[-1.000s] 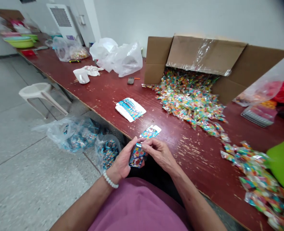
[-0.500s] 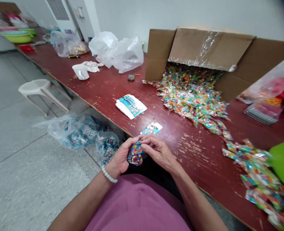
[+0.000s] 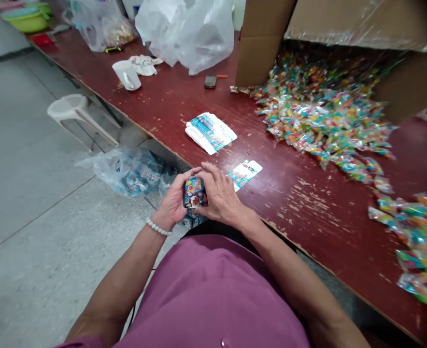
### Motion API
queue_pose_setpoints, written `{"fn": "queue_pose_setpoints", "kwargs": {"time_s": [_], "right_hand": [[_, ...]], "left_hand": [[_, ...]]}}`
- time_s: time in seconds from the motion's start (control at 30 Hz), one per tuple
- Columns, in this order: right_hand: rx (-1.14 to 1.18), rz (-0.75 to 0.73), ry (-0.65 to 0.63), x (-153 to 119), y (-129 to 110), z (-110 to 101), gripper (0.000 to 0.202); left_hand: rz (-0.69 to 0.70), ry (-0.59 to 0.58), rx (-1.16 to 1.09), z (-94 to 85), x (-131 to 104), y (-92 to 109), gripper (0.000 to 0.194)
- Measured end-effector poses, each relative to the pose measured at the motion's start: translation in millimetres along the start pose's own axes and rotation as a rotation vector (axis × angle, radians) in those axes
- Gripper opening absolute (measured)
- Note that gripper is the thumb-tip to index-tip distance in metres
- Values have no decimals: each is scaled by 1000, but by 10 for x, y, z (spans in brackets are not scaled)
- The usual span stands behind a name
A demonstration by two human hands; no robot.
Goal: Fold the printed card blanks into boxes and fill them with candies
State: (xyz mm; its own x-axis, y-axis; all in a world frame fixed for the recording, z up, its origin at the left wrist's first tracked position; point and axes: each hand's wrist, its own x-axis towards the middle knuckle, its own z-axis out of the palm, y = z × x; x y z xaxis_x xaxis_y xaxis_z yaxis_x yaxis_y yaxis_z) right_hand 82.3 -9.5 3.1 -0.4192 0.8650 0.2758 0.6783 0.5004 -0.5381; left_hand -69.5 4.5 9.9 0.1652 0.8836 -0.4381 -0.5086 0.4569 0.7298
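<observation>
A small blue carton [image 3: 194,193] with a colourful cartoon print is held upright between my two hands, in front of my body at the table edge. My left hand [image 3: 173,200] grips its left side, thumb along the edge, a pale bead bracelet at the wrist. My right hand [image 3: 219,193] closes round its right side, fingers over the top and thumb near the lower corner. Just beyond the right fingers, a flat printed carton blank [image 3: 248,173] lies on the red table [image 3: 264,208]. Farther back rests a stack of similar blanks [image 3: 211,134].
Wrapped candies [image 3: 318,121] spill from a cardboard box [image 3: 259,48] and along the table's right. A brush-like tool [image 3: 210,81], a white cup [image 3: 127,75] and plastic bags [image 3: 199,34] stand behind. On the floor are a stool [image 3: 70,107] and a bag of blue packets [image 3: 134,171].
The view has tilted down and shifted. My hands have turned the carton from a slant to upright, and my right hand has moved from its top edge to wrap its right side.
</observation>
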Motion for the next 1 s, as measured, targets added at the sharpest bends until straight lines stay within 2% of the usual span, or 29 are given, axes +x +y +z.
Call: {"fn": "queue_pose_setpoints", "kwargs": {"time_s": [0.07,0.1,0.17,0.27,0.37,0.43,0.53,0.63,0.67,0.7,0.77,0.83,0.87,0.93,1.0], "right_hand": [[-3,5,56,20,178,-83,95],[-25,38,98,5,296,-133,97],[-115,166,174,-61,551,-228,84],[-283,394,141,-194,858,-309,70],[-327,435,102,-278,999,-307,64],[-311,420,108,-293,1035,-289,64],[-300,434,135,-295,1065,-270,76],[-282,431,162,-341,1065,-258,83],[-270,417,167,-371,1050,-250,81],[-256,402,170,-406,1028,-239,77],[-229,381,182,-484,965,-206,73],[-192,358,196,-552,892,-167,72],[-162,340,202,-579,858,-150,69],[-108,314,215,-613,799,-126,63],[-77,310,228,-631,753,-116,56]], "left_hand": [[3,70,87,-203,1,7,39],[7,134,142,-324,-3,-15,40],[18,279,244,-573,-16,-109,39],[-10,410,328,-867,-33,-304,37],[-9,463,378,-955,-21,-403,36],[33,452,410,-885,8,-370,36],[136,382,449,-623,59,-249,36],[292,223,561,-280,80,-225,30],[301,145,611,-173,77,-262,27],[265,61,651,-77,67,-322,24],[64,-73,634,70,38,-483,27],[-140,-143,535,151,4,-642,33],[-198,-160,486,167,-10,-698,35],[-243,-175,426,158,-27,-740,39],[-215,-174,415,112,-29,-699,41]]}}
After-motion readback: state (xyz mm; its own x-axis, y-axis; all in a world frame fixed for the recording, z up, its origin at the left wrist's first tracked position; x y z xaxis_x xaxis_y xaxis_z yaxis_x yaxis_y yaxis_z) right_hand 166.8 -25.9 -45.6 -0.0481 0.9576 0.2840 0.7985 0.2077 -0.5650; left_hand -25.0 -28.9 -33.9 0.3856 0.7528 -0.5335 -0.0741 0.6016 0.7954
